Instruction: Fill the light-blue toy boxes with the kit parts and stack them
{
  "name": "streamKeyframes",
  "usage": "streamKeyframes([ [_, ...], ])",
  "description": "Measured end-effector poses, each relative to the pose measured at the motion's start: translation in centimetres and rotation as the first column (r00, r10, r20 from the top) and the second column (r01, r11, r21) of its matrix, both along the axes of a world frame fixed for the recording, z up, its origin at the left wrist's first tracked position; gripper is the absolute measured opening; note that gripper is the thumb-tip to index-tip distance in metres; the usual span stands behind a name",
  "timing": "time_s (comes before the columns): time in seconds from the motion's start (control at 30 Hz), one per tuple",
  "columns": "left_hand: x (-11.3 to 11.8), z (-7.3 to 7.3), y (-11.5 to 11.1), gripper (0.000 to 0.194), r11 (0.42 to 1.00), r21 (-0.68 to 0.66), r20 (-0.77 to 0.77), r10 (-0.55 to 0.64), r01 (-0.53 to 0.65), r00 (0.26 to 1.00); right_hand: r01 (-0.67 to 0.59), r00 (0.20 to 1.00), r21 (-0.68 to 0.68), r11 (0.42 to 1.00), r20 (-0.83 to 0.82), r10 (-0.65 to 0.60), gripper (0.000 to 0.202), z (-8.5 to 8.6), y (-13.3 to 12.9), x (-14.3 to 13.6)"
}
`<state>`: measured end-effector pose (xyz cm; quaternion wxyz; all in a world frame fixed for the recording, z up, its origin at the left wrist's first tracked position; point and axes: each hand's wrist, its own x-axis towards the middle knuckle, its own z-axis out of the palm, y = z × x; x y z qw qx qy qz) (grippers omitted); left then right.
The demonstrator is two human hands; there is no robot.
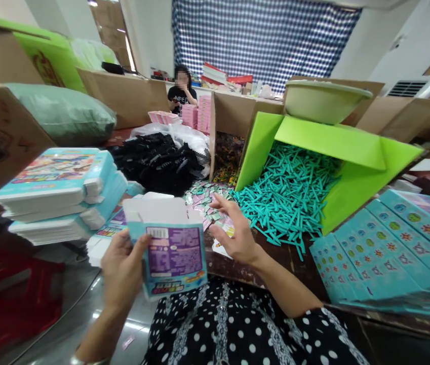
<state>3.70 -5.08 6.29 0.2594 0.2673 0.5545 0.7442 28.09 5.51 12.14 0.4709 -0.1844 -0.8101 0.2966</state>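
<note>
My left hand (123,263) grips a teal and purple printed box (177,253) by its left edge, thumb on the printed face. The box's white top flap stands up. To the right of the box, my right hand (235,233) hovers with fingers apart and holds nothing. Beyond it lie many small pink and green packets (205,197). Teal sticks (294,187) spill from a tipped green carton (336,142) further right. Flat teal boxes (55,175) are stacked at the left.
Finished-looking teal boxes (382,248) stand in a row at the right. Black fabric items (157,159) lie behind. A person (182,94) sits at the back near pink boxes (203,112). A red stool (13,289) is at lower left, a basin (324,101) atop the carton.
</note>
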Motion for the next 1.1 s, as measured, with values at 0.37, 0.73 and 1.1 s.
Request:
streamKeyframes([
  [0.37, 2.2, -5.8, 5.0, 0.065, 0.963, -0.012, -0.202, -0.264, 0.267, 0.943, 0.037, 0.986, -0.44, 0.897, 0.163, 0.039, 0.071, -9.0, 3.5, -1.5],
  [0.73, 3.9, -11.3, 4.7, 0.067, 0.986, 0.031, -0.066, -0.162, 0.164, 0.985, 0.194, 0.981, -0.377, 0.906, 0.055, -0.187, 0.041, -13.3, 2.1, -2.6],
  [1.1, -0.2, -7.5, 4.0, 0.061, 0.901, -0.058, -0.091, -0.433, 0.43, 0.897, -0.037, 0.979, -0.49, 0.871, 0.155, 0.129, 0.046, -10.7, 4.8, -2.0],
])
